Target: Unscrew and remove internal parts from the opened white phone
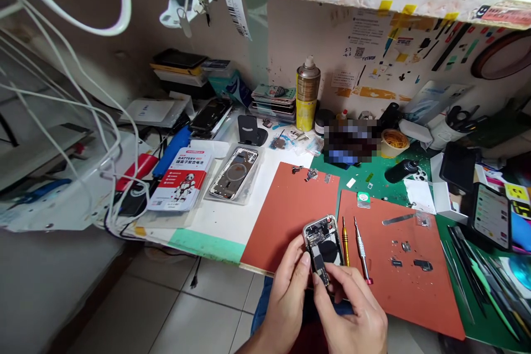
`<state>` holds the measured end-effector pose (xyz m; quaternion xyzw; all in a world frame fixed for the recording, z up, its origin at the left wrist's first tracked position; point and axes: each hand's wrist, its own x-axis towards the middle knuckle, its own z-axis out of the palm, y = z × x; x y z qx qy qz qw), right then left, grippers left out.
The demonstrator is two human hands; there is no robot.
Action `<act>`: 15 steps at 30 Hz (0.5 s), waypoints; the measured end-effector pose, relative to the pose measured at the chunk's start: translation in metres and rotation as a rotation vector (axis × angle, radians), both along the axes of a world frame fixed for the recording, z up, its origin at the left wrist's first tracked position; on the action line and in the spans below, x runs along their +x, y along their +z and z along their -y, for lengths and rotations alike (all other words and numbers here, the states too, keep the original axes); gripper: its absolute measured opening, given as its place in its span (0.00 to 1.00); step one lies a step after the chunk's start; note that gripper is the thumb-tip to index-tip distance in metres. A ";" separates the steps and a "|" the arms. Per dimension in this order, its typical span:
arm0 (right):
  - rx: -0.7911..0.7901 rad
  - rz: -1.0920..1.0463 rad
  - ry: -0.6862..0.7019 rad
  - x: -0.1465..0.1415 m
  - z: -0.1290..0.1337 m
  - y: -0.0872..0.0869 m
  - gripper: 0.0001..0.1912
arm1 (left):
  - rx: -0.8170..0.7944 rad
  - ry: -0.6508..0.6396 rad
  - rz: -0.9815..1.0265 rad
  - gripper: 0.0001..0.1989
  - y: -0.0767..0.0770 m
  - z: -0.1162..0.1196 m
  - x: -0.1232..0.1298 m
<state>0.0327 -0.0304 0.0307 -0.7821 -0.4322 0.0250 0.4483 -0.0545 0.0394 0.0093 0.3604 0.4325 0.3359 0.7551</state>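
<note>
Blue denim jeans (261, 301), bare hands (352, 315)

Floor tiles (194, 315) below a workbench (207, 246) against a pale wall (290, 38).

blurred: pixelated patch (350, 141) | partly hidden: phone housing (319, 238) under right hand (352, 310) | too small: parts (405, 246) on red mat (418, 298)

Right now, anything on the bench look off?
Mainly the white cables: they droop from upper left in loose loops and trail over the left end of the bench. Small metal parts also lie loose on the orange mat beside the opened phone, though that may be normal here.
</note>
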 end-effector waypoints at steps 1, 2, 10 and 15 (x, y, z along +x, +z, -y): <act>0.006 0.012 0.007 0.000 0.000 0.001 0.09 | 0.005 0.004 -0.009 0.24 0.001 0.000 0.000; 0.009 0.024 0.014 0.000 0.000 0.001 0.09 | 0.010 0.009 -0.015 0.24 0.002 0.000 0.001; 0.032 0.045 0.006 -0.004 0.001 -0.004 0.10 | 0.032 -0.044 -0.034 0.19 0.022 -0.006 0.009; 0.058 0.066 -0.019 -0.008 -0.001 -0.004 0.08 | 0.019 -0.010 -0.043 0.16 0.028 -0.007 0.013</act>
